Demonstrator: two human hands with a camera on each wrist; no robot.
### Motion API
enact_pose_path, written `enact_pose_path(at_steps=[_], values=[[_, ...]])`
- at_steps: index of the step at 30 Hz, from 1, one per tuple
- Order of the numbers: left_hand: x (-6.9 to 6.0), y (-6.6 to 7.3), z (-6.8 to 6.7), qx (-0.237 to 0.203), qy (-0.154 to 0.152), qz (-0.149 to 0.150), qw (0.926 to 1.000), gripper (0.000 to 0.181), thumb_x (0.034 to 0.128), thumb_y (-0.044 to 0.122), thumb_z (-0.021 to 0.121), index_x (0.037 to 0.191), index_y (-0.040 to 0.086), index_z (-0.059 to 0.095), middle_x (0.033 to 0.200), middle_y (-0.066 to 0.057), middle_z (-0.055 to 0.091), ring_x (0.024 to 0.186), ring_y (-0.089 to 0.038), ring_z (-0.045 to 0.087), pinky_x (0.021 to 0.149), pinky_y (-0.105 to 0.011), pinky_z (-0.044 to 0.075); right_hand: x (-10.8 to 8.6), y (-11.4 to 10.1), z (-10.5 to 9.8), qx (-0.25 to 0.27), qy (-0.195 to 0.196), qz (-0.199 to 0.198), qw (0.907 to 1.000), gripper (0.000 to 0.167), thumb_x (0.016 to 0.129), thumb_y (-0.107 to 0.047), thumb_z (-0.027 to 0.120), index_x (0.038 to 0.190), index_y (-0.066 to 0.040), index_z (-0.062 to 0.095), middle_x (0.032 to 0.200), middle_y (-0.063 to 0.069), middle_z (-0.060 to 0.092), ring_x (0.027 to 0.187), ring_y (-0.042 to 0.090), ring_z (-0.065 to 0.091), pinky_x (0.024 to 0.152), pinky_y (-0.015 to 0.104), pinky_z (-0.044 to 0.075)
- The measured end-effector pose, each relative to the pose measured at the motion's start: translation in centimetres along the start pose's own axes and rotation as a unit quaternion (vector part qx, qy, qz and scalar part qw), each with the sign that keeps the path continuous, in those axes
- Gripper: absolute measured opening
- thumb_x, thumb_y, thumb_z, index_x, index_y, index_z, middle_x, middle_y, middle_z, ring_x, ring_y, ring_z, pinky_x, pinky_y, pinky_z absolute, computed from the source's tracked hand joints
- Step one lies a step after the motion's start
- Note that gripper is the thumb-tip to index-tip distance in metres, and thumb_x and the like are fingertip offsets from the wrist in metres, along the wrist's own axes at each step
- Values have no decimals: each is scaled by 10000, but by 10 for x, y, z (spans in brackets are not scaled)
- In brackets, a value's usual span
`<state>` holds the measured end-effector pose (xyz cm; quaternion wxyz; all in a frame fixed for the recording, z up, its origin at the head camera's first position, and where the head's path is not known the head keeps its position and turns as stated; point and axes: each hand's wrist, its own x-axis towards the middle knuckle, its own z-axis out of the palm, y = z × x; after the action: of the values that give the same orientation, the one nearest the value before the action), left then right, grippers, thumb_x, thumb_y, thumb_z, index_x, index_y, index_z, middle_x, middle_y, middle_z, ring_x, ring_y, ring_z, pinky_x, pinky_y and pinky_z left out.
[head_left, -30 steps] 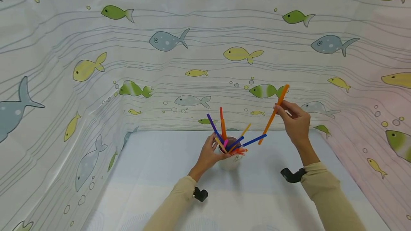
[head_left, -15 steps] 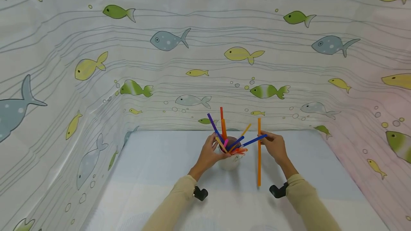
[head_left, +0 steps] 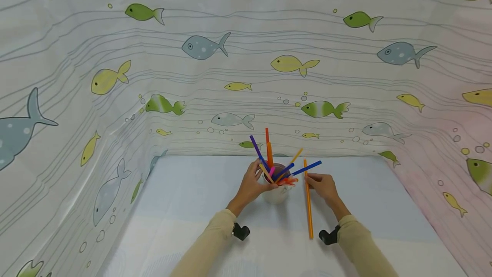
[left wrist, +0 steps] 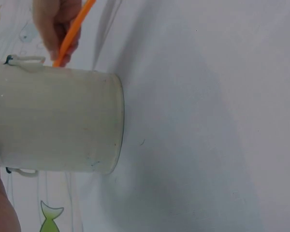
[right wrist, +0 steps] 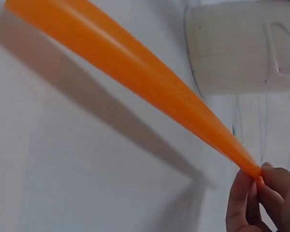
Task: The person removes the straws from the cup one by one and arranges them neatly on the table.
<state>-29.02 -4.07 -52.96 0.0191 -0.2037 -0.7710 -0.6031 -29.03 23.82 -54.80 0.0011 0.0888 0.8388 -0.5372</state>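
My left hand holds the upper part of a whitish cylindrical pot, thumb in front and fingers at the left side. Several straws stick out of it at various angles, among them a purple straw, a red-orange one and a blue straw leaning right. Small side handles show on the pot in the left wrist view. To its right, my right hand pinches a long orange straw near its far end. Its near end points toward me, apart from the tabletop's shadow of it.
The pot stands on a white tabletop. Fish-patterned sheeting encloses the back and both sides. A black wrist camera hangs at the left cuff and another black camera at the right.
My right hand has come down and leftward, bringing the orange straw from a raised slant to low beside the pot, its near end swung toward me. My left hand stays on the pot.
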Motion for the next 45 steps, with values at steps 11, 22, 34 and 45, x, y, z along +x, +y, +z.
enact_pose_path(at_steps=[11,22,34,45], values=[[1,0,-1,93,2,57,9999,916,726,381,849,1470,174,358,1424,-59,397,1384,-247,371,1069,-347,375,-2,16,13,-149,45,60,9999,320,915,-185,695,1128,54,692,914,124,730,753,158,667,656,257,569],[1,0,0,90,3,-7,10000,899,726,387,847,1461,194,368,1412,-38,404,1390,-224,364,1070,-337,374,-5,20,25,-1118,414,-380,9921,306,870,-186,749,1070,44,721,894,125,725,734,162,648,643,296,575],[3,4,1,188,11,-12,9998,875,756,210,849,1470,138,348,1440,-86,387,1399,-240,345,1087,-368,354,-10,13,30,-1573,757,-762,9817,282,826,-157,783,998,62,734,808,100,706,704,189,602,601,295,547],[-11,48,-8,237,-84,-24,9997,838,785,118,825,1462,26,340,1395,-160,412,1371,-317,379,1076,-420,366,-13,-1,18,-1539,862,-1230,9766,306,856,-180,763,1065,41,725,842,92,709,730,209,629,609,299,555]])
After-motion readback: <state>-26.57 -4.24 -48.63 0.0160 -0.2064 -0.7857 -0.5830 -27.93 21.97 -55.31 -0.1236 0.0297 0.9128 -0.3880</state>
